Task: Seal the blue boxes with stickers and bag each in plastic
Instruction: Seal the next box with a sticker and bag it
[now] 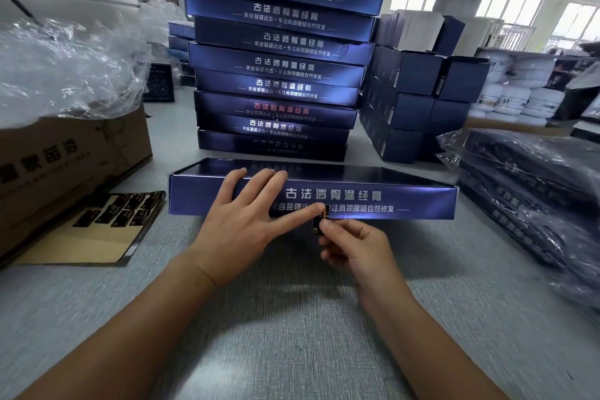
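From my remote seat: R hand (354,243) fingertips (328,225) pinch the lower end of a small dark sticker (319,221) at the btm edge of the front wall of the blue box (389,201). L hand (240,221) lies flat, fingers straight across the lid edge, thumb (305,214) stretched out onto the sticker's top end. The box lies flat on the grey table (292,334), long side facing me, just in front of a tall stack of boxes (279,68).

Risks as I judge them: the sticker looks only part-stuck. If the R pinch lets go early or pulls off-line, it may go on crooked, crease, or miss the lid seam, leaving the flap free. Glue may cling to the fingertips & lift the sticker back off. Too hard a push from the L hand could slide the box into the stack, which is piled unevenly. The sticker sheet (120,208) lies well to the left, and bagged boxes (526,191) sit to the right. This one has no bag yet.
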